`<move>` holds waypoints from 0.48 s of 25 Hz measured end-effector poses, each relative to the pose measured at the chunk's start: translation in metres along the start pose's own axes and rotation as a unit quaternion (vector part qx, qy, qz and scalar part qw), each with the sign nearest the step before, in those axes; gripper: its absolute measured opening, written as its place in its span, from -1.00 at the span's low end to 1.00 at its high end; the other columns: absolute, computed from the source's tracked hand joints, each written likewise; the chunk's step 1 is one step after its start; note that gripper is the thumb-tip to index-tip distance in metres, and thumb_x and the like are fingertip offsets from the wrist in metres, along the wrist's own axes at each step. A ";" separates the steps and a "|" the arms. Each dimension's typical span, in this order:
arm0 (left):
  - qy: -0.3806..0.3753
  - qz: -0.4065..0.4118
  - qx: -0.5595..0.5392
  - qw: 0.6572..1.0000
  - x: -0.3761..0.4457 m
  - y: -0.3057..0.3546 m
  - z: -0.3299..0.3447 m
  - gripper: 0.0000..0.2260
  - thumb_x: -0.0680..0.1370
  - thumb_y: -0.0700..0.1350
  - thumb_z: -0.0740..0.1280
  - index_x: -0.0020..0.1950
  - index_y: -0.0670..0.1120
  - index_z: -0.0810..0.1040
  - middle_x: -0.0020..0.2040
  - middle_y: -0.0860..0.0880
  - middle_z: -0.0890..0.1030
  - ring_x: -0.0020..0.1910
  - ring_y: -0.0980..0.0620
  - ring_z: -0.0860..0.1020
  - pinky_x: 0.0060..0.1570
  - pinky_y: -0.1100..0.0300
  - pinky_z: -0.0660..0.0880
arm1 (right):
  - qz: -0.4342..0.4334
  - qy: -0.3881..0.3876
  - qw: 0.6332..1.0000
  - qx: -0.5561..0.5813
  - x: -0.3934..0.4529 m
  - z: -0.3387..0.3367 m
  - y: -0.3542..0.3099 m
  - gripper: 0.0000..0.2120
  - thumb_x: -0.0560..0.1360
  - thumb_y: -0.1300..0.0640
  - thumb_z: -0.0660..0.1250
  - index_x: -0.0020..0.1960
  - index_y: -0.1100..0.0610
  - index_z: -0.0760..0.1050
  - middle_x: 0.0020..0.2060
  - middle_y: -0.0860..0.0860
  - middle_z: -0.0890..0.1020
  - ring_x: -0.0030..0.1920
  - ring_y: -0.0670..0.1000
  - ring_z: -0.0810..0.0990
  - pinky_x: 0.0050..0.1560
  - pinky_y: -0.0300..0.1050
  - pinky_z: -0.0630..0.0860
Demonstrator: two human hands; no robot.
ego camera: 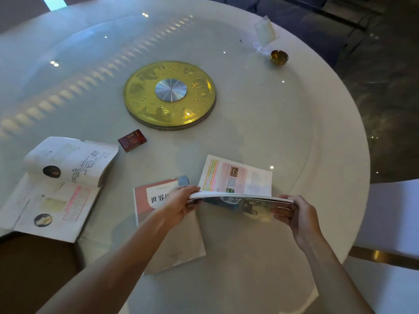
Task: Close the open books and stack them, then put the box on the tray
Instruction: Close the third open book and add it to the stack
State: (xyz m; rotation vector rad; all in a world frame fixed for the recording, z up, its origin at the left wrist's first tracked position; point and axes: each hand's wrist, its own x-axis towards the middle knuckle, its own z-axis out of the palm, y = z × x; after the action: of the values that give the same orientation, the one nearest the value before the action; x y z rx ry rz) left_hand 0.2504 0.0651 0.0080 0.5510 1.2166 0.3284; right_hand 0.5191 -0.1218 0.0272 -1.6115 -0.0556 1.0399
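Note:
An open book (238, 180) lies near the table's front right, its near half raised almost level. My left hand (181, 203) grips that raised half at its left corner and my right hand (292, 214) grips its right corner. A closed pink-and-white book (156, 200) lies flat under my left wrist. Another open book (59, 186) rests at the left edge of the table. A small red box (132, 140) sits between that book and the round gold tray (170, 95) in the table's middle.
The round white table (283, 123) has a glass turntable on top. A small amber ashtray (278, 57) and a clear plastic wrapper (264, 32) sit at the far right. A white chair (394, 214) stands at the right.

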 end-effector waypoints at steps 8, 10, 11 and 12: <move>-0.054 -0.001 -0.020 0.998 0.028 0.014 0.044 -0.66 0.64 0.12 0.24 0.25 -0.08 0.55 0.14 -0.17 0.66 0.07 -0.14 0.67 -0.08 0.09 0.64 | 0.015 -0.037 0.999 -0.013 0.031 -0.016 0.010 -0.61 0.58 0.15 0.12 0.26 0.15 0.62 0.09 0.15 0.75 0.02 0.24 0.71 -0.03 0.07 0.59; -0.020 -0.006 0.037 0.999 0.036 0.009 0.051 -0.66 0.63 0.09 0.29 0.31 -0.09 0.53 0.17 -0.14 0.64 0.06 -0.11 0.65 -0.10 0.10 0.61 | -0.005 -0.040 0.993 -0.114 0.047 -0.010 0.006 -0.66 0.54 0.21 0.19 0.19 0.04 0.66 0.04 0.09 0.76 -0.04 0.13 0.72 -0.07 0.00 0.61; -0.001 0.002 0.078 0.997 0.040 0.006 0.052 -0.64 0.63 0.05 0.31 0.34 -0.12 0.52 0.19 -0.16 0.64 0.04 -0.10 0.64 -0.09 0.10 0.59 | -0.014 -0.039 0.985 -0.168 0.055 -0.005 0.005 -0.68 0.53 0.23 0.24 0.16 0.02 0.67 0.02 0.10 0.76 -0.07 0.08 0.72 -0.09 -0.02 0.62; 0.021 0.020 0.128 0.991 0.044 0.001 0.052 -0.61 0.62 0.02 0.33 0.38 -0.15 0.49 0.22 -0.16 0.63 0.05 -0.10 0.63 -0.09 0.10 0.58 | -0.017 -0.036 0.976 -0.213 0.064 -0.001 0.005 -0.71 0.53 0.23 0.27 0.16 0.05 0.66 0.01 0.12 0.76 -0.10 0.06 0.71 -0.10 -0.01 0.64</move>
State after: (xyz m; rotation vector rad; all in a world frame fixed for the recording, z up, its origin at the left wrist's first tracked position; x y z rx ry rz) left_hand 0.3142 0.0773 -0.0134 0.7936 1.2994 0.2203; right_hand 0.5561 -0.0897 -0.0143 -1.9479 -0.3754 1.1114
